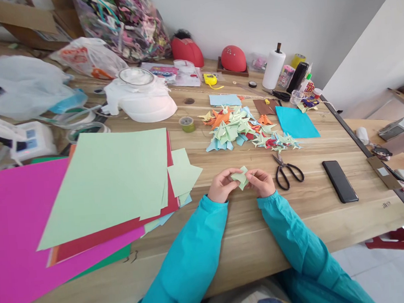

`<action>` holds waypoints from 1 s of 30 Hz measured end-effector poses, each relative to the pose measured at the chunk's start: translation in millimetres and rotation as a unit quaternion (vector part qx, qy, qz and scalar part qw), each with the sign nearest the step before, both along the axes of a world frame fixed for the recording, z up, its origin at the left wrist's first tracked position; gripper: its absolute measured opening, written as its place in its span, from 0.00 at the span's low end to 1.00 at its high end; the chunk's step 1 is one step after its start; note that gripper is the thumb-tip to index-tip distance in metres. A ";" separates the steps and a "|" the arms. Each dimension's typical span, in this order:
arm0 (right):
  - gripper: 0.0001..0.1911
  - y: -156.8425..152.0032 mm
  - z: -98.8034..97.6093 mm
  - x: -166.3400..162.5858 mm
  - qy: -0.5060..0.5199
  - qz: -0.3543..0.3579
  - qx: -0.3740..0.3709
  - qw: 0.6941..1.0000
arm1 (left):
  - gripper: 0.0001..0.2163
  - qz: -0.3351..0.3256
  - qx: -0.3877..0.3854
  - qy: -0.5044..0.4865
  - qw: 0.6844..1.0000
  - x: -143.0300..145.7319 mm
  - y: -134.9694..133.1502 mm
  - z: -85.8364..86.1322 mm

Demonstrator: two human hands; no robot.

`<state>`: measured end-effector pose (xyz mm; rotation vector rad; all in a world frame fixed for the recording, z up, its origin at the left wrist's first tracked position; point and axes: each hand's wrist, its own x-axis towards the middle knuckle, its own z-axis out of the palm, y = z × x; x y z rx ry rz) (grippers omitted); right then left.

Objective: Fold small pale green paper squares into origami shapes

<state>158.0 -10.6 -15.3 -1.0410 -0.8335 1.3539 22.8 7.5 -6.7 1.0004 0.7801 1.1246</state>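
Between my two hands is a small piece of folded pale green paper (240, 178), held just above the wooden table. My left hand (222, 185) pinches its left side between thumb and fingers. On the other side, my right hand (261, 182) grips the right edge in the same way. Beyond the hands lies a heap of folded paper figures (233, 127) in green, orange, blue and red. Black-handled scissors (287, 169) rest just right of my right hand. Several small green paper squares (185, 178) lie to the left of my left hand.
Large coloured sheets (110, 176) are stacked at the left. A phone (340, 181) lies at the right, and a turquoise sheet (297, 121) behind the scissors. A roll of tape (186, 124), a yellow tape measure (210, 79) and a white roll (274, 69) stand farther back.
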 end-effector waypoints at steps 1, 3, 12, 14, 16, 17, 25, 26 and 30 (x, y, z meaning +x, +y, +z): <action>0.13 -0.6 1.0 -0.5 -0.008 0.003 0.009 1.000 | 0.11 0.011 -0.002 0.010 1.000 -0.2 0.0 0.0; 0.13 -2.0 4.2 -1.3 -0.013 0.011 0.021 1.000 | 0.09 0.035 -0.007 0.024 0.999 -0.6 0.2 -0.7; 0.18 -5.5 14.5 -2.9 -0.012 0.038 0.063 0.997 | 0.09 0.087 0.024 0.052 0.995 0.4 -0.7 5.2; 0.21 -4.0 12.6 -2.1 -0.013 0.034 0.069 0.997 | 0.12 0.096 0.044 0.060 0.993 2.3 -2.3 8.7; 0.22 -2.6 10.9 -1.0 -0.007 0.031 0.077 0.997 | 0.15 0.104 0.062 0.069 0.990 3.9 -3.7 10.0; 0.21 -2.2 10.4 -0.5 -0.003 0.029 0.081 0.996 | 0.16 0.107 0.073 0.077 0.989 4.4 -4.3 9.7; 0.19 -4.5 11.2 -4.4 -0.072 -0.009 0.086 0.994 | 0.09 0.106 0.132 0.150 0.974 4.8 -6.3 3.0; 0.18 -4.3 10.4 -4.9 -0.079 -0.017 0.084 0.993 | 0.09 0.107 0.135 0.152 0.973 5.0 -6.6 3.4; 0.12 -2.6 5.7 -3.8 -0.095 -0.053 0.071 0.992 | 0.06 0.116 0.154 0.160 0.968 5.5 -7.2 5.4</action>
